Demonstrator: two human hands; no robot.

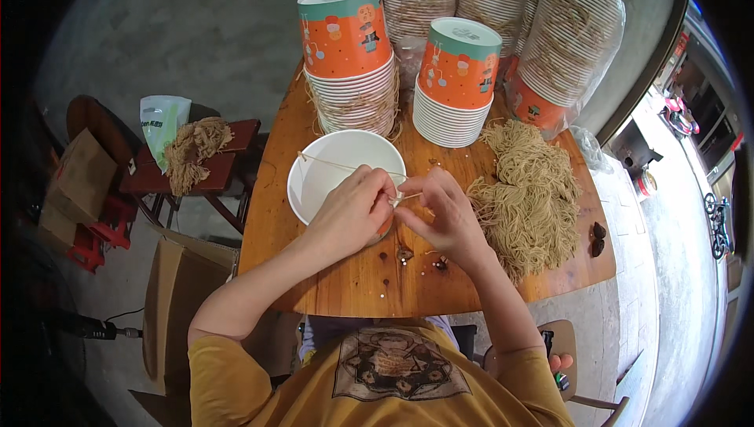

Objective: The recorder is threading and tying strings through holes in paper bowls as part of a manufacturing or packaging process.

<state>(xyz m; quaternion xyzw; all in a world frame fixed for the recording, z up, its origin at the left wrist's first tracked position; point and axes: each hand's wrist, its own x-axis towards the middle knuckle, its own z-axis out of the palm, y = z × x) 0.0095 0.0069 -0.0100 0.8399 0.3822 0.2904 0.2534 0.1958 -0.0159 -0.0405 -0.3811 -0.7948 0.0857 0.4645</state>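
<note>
A paper bucket (323,162), white inside, stands with its mouth toward me on the wooden table. A thin tan twine (338,165) runs from the bucket's far left rim across its mouth to my hands. My left hand (363,201) is closed, pinching the twine near the right rim, its forearm across the near side of the bucket. Close beside it, my right hand (441,209) pinches the twine between thumb and forefinger. The fingertips nearly meet and partly hide the twine's end and the rim. To the right lies a heap of tan twine (536,199).
Behind the bucket stand two upturned stacks of orange-and-green buckets (345,42) (459,74). Plastic-wrapped stacks (569,34) line the table's back. Small white bits dot the wooden table (440,290). At left, a reddish bench (228,160) bears more twine; cardboard boxes stand beyond.
</note>
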